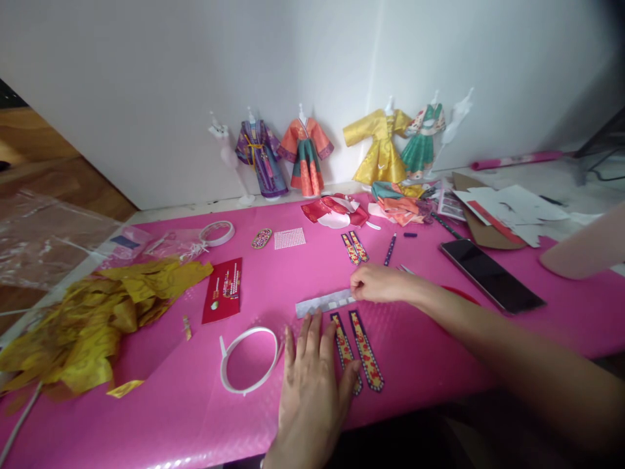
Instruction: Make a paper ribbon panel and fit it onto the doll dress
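Note:
A pale greyish strip with white squares along it [319, 305] lies across the pink mat. My left hand [310, 384] rests flat with fingers spread, its fingertips at the strip's lower edge. My right hand [375, 283] has its fingers pinched at the strip's right end; the fingertips are partly hidden. Below the strip lie two yellow-and-red patterned bands with dark dotted borders [366, 352], one partly beneath my left thumb. Two shorter matching bands [360, 246] lie beyond my right hand. Left of my left hand is a white tape ring [224, 371].
Yellow fabric [156, 293] is heaped at left beside a red card [222, 291]. A tape roll [217, 233], a sheet of small beads [290, 238] and a pen [390, 250] lie farther back. A phone [491, 273] is at right. Dressed miniature mannequins [305, 153] stand along the wall.

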Available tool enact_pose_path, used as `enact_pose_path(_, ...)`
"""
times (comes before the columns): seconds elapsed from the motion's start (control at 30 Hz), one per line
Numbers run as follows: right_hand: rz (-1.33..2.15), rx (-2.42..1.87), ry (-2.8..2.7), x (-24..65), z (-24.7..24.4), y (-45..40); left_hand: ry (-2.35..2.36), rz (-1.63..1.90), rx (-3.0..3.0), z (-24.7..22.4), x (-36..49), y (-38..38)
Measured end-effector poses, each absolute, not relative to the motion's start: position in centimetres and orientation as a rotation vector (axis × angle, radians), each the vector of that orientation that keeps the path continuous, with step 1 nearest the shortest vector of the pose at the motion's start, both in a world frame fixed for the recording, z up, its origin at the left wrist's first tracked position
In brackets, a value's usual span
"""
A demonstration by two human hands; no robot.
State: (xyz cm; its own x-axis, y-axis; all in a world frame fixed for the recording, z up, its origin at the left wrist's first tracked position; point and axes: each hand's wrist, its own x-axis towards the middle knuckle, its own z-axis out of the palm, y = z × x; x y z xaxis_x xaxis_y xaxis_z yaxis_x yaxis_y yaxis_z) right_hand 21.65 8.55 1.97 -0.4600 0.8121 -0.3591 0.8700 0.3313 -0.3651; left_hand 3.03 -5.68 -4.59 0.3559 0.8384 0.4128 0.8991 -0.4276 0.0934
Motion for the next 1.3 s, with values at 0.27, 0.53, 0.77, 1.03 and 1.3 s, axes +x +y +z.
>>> enact_pose_path(0.27,-0.765,1.559,2.471,21.6,2.0,8.5,-1.599,-0.596,-2.473,-4.6,3.0,-5.7)
enact_pose_path(0.53,-0.709,1.545,2.476,21.2,2.7,8.1,-1.582,-0.615,-2.448,-4.5,3.1,-5.6)
enact_pose_path(0.77,-0.704,1.591,2.496,21.2,2.5,7.9,-1.593,-0.614,-2.460,-4.5,3.0,-5.6)
enact_pose_path(1.03,-0.778,1.713,2.503,22.0,1.3,7.9,-1.600,-0.579,-2.471,-4.2,3.0,-5.7)
enact_pose_path(1.3,-0.849,1.777,2.507,22.2,1.6,7.6,-1.623,-0.598,-2.479,-4.4,3.0,-5.7)
